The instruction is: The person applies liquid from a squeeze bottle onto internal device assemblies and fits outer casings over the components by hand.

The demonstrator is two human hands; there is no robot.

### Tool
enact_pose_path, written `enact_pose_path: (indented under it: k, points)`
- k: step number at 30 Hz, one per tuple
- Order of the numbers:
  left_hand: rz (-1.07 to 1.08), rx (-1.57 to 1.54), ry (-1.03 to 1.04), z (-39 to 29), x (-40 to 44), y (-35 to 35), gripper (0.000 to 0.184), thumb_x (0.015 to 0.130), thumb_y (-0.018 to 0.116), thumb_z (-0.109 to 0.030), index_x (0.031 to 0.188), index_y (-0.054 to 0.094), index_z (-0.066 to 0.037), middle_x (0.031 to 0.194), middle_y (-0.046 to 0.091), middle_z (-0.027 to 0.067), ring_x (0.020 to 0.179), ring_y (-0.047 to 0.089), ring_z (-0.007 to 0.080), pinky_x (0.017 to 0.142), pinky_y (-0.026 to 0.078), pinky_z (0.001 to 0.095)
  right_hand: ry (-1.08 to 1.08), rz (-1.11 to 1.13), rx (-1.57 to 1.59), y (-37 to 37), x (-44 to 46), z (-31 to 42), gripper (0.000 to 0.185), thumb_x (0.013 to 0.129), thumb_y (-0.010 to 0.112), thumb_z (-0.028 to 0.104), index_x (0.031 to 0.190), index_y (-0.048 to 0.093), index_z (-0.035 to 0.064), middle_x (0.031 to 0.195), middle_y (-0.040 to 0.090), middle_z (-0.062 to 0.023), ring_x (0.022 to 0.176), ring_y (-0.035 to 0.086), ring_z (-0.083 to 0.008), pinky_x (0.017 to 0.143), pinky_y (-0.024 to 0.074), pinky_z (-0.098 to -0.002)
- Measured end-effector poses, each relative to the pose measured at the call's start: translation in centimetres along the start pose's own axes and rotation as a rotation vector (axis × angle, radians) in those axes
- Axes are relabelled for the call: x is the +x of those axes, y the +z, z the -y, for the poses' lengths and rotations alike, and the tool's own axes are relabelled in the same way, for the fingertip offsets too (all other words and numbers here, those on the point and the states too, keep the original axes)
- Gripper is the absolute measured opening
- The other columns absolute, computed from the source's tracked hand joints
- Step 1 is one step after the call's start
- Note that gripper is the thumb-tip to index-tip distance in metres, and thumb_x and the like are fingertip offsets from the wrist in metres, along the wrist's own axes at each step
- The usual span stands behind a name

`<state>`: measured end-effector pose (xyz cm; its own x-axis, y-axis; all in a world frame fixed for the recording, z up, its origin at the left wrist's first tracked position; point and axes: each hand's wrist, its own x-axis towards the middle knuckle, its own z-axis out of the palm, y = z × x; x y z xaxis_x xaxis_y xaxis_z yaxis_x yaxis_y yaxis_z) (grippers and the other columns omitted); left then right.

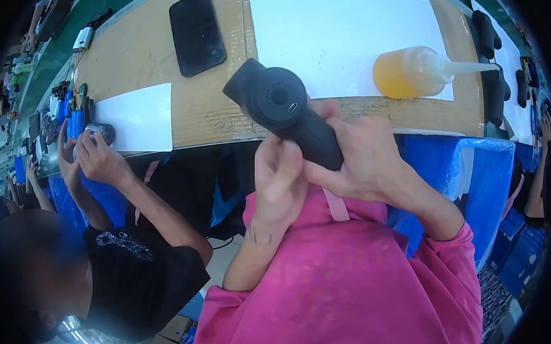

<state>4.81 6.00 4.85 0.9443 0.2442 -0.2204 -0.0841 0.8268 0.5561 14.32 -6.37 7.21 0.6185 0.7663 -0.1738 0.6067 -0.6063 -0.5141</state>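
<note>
A black massage gun [279, 95] is held up over the table's near edge, its round vented end and small charging port facing me. My right hand [367, 152] is closed around its handle. My left hand [279, 178] is closed too, pressed against the underside where head and handle meet; part of its fingers is hidden. To the right on the table lies a clear squeeze bottle [409, 72] of yellow-orange liquid, its long nozzle pointing right. A black phone [196, 33] rests on the cardboard beyond my hands.
White sheets [318, 45] cover part of the cardboard tabletop [127, 55]. A blue-lined bin [481, 181] stands below the edge at right. Several black device parts [494, 89] lie at far right. At left, a co-worker's hands [98, 158] hold a dark rounded part [105, 132].
</note>
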Motion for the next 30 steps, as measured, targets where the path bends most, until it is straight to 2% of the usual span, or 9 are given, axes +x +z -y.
enact_pose_path:
  k: [9, 13, 16, 21, 24, 27, 28, 29, 30]
  points:
    - [0.032, 0.109, 0.083, 1.5, 0.6, -1.9, 0.058, 0.099, 0.069, -0.031, 0.137, 0.051, 0.009, 0.128, 0.065, 0.0228, 0.131, 0.057, 0.0348, 0.114, 0.042, 0.0458, 0.044, -0.093, 0.003, 1.2, -0.8, 0.8, 0.060, 0.078, 0.077, 0.045, 0.109, 0.066, -0.0061, 0.064, 0.065, -0.0167, 0.057, 0.068, -0.0345, 0.056, 0.0545, -0.0422]
    - [0.124, 0.260, 0.023, 0.5, 0.5, -2.4, 0.072, 0.099, 0.063, -0.049, 0.143, 0.044, 0.006, 0.132, 0.059, 0.0213, 0.133, 0.054, 0.0361, 0.116, 0.039, 0.0487, -0.032, -0.085, 0.136, 0.9, -0.9, -0.1, 0.060, 0.078, 0.077, 0.045, 0.108, 0.066, -0.0060, 0.064, 0.065, -0.0156, 0.058, 0.068, -0.0347, 0.057, 0.0550, -0.0414]
    - [0.017, -0.248, 0.007, 0.5, 0.4, -1.3, 0.079, 0.099, 0.056, -0.060, 0.142, 0.045, 0.006, 0.129, 0.060, 0.0196, 0.126, 0.058, 0.0335, 0.117, 0.038, 0.0513, -0.070, -0.029, 0.211, 0.7, -0.7, 0.4, 0.059, 0.078, 0.077, 0.045, 0.106, 0.066, -0.0054, 0.065, 0.065, -0.0148, 0.060, 0.069, -0.0347, 0.058, 0.0553, -0.0407]
    - [0.194, -0.445, 0.080, 1.1, 0.7, -2.4, 0.086, 0.097, 0.049, -0.069, 0.140, 0.046, 0.005, 0.124, 0.061, 0.0178, 0.115, 0.062, 0.0308, 0.117, 0.036, 0.0543, -0.072, 0.027, 0.154, 1.1, -0.7, 1.1, 0.055, 0.079, 0.078, 0.046, 0.100, 0.066, -0.0034, 0.065, 0.065, -0.0148, 0.063, 0.069, -0.0354, 0.060, 0.0555, -0.0401]
    - [0.054, -0.142, 0.062, 1.0, 0.5, -2.6, 0.082, 0.098, 0.049, -0.068, 0.138, 0.048, 0.004, 0.120, 0.061, 0.0163, 0.107, 0.063, 0.0288, 0.116, 0.039, 0.0546, -0.099, 0.058, 0.140, 0.8, -0.7, 0.5, 0.056, 0.081, 0.075, 0.051, 0.096, 0.067, -0.0028, 0.063, 0.065, -0.0152, 0.060, 0.068, -0.0356, 0.060, 0.0553, -0.0410]
    - [0.146, 0.069, 0.048, 0.0, 0.6, -3.0, 0.077, 0.100, 0.051, -0.065, 0.136, 0.049, 0.003, 0.120, 0.060, 0.0155, 0.105, 0.064, 0.0277, 0.114, 0.041, 0.0531, -0.150, 0.138, 0.179, -1.3, -0.4, -0.6, 0.063, 0.085, 0.069, 0.059, 0.091, 0.068, -0.0030, 0.061, 0.065, -0.0157, 0.055, 0.066, -0.0352, 0.058, 0.0550, -0.0426]
    - [0.187, 0.176, 0.048, -0.6, 0.6, -3.0, 0.075, 0.100, 0.052, -0.063, 0.136, 0.050, 0.003, 0.120, 0.060, 0.0152, 0.104, 0.064, 0.0272, 0.114, 0.041, 0.0523, -0.043, 0.157, 0.315, -3.1, -0.7, -0.7, 0.060, 0.084, 0.072, 0.057, 0.093, 0.068, -0.0022, 0.062, 0.064, -0.0157, 0.055, 0.066, -0.0350, 0.058, 0.0543, -0.0414]
    - [0.098, 0.348, 0.124, -0.8, 0.5, -2.3, 0.061, 0.101, 0.059, -0.045, 0.137, 0.047, 0.002, 0.116, 0.061, 0.0139, 0.094, 0.065, 0.0230, 0.095, 0.049, 0.0433, 0.033, 0.182, 0.450, -4.2, -0.2, -0.8, 0.058, 0.083, 0.075, 0.055, 0.096, 0.068, -0.0013, 0.063, 0.064, -0.0158, 0.055, 0.065, -0.0348, 0.059, 0.0535, -0.0402]
    - [-0.005, 0.530, 0.233, -0.8, 0.7, -1.5, 0.052, 0.102, 0.066, -0.026, 0.139, 0.044, 0.002, 0.112, 0.063, 0.0127, 0.085, 0.066, 0.0187, 0.077, 0.057, 0.0344, -0.112, -0.039, 0.457, -4.0, 0.4, -1.2, 0.053, 0.083, 0.078, 0.049, 0.097, 0.068, -0.0010, 0.066, 0.065, -0.0145, 0.054, 0.065, -0.0315, 0.058, 0.0525, -0.0381]
